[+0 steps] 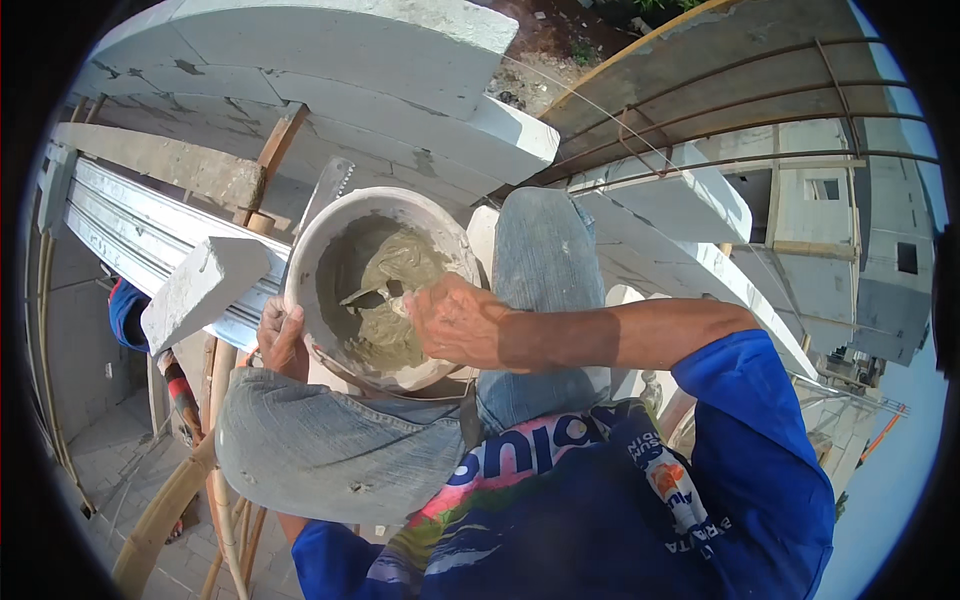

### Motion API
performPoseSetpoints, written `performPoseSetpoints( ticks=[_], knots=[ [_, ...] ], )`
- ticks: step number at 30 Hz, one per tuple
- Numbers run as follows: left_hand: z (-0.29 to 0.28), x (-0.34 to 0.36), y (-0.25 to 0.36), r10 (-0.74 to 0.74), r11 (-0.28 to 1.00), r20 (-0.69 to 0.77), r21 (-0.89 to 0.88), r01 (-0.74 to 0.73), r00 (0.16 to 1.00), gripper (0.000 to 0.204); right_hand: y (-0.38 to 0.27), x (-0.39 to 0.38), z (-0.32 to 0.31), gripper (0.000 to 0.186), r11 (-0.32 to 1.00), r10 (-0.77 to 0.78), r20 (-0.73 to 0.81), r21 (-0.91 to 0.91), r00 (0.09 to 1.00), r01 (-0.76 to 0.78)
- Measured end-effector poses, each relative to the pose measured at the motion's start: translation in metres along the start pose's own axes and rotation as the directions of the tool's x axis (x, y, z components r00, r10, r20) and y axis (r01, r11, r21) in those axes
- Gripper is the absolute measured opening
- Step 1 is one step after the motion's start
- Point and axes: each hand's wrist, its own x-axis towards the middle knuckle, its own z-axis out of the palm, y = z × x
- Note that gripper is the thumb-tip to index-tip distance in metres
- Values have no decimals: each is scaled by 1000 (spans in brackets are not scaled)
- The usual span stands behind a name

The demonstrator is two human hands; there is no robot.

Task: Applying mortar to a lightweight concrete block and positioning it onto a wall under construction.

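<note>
Between my knees stands a whitish bucket [455, 225] holding wet grey mortar [405, 258]. My right hand [462, 322] reaches over its right rim, with the fingers closed round the handle of a trowel [382, 296]. The trowel's metal part is partly sunk in the mortar, so its full shape is hidden. At the bucket's left side, my left hand [283, 338] grips the rim with the thumb on top. A toothed metal blade [332, 188] stands tilted against the far left of the bucket.
Pale block walls [390, 130] run beyond the bucket. A loose white block [200, 290] rests on ribbed metal sheets [130, 215] at left. Bamboo poles [170, 510] rise lower left, near another person's arm [182, 395] below. Steel bars [740, 105] cross the upper right.
</note>
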Motion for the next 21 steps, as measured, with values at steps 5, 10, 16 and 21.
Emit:
performPoseSetpoints(
  ticks=[5, 10, 16, 21],
  knots=[
    [-23, 8, -12, 14, 999, 47, 41, -16, 999, 21, 2, -29, -8, 36, 994, 93, -87, 64, 992, -87],
    [-5, 9, 3, -5, 999, 57, 47, 3, 998, 25, 16, -33, -23, 19, 943, 315, -81, -89, 946, -322],
    [-5, 13, -5, 88, 995, -26, 43, -87, 996, 24, -6, -35, -19, 13, 989, 131, 54, 68, 990, -134],
    [-15, 12, 4, 6, 999, 46, 40, -8, 999, 20, 6, -33, -31, 11, 944, 327, -131, 85, 936, -319]
  ],
)
